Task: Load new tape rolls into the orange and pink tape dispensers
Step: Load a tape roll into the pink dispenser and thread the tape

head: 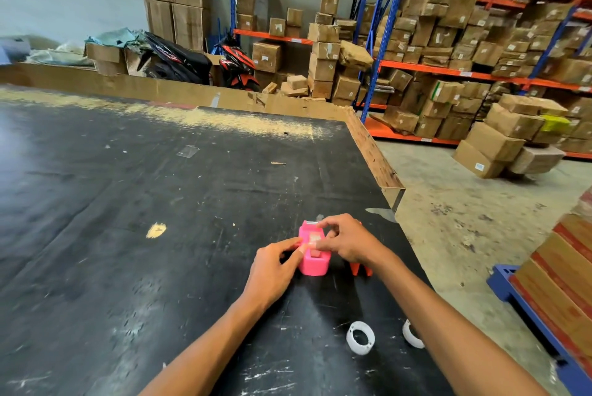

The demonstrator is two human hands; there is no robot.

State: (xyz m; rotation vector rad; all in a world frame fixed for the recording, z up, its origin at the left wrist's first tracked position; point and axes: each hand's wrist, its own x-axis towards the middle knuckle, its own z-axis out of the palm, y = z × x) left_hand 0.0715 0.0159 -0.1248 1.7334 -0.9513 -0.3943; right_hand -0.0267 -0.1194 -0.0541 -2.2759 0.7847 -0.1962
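Note:
A pink tape dispenser [315, 262] stands on the black table [128, 203] near its right edge. My left hand [272, 270] grips its left side, fingers bent against it. My right hand [344, 240] reaches over its top, fingertips pinched at the tape inside the dispenser. The orange dispenser [361, 268] stands just right of the pink one, mostly hidden under my right hand and wrist. Two white empty tape cores lie nearer to me: one [360, 337] in the open, the other [411, 333] partly behind my right forearm.
A raised cardboard rim [371, 145] borders the table's far and right sides. Stacked boxes on a blue pallet [544, 325] stand to the right. Shelves of cartons and two motorbikes fill the background beyond a concrete floor.

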